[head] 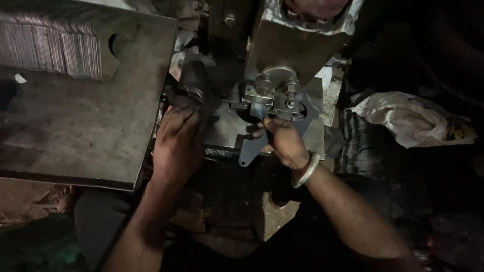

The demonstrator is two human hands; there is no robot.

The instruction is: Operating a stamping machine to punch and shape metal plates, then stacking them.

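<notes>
My right hand (283,141), with a metal bangle on its wrist, grips a flat grey metal blank (250,149) and holds its upper end under the press tool (275,88) of a machine. The blank's rounded lower end hangs over the machine bed's front edge. My left hand (176,138) rests at the left side of the bed, fingers curled on a dark cylindrical part (194,80) with metal rings around it. Whether that hand truly grips the part is hard to tell in the dim light.
A large flat steel plate (85,116) lies to the left, with a row of stacked thin metal pieces (50,45) at its far edge. A crumpled white cloth or bag (408,118) lies to the right. Dark stacked pieces (360,146) sit beside the machine.
</notes>
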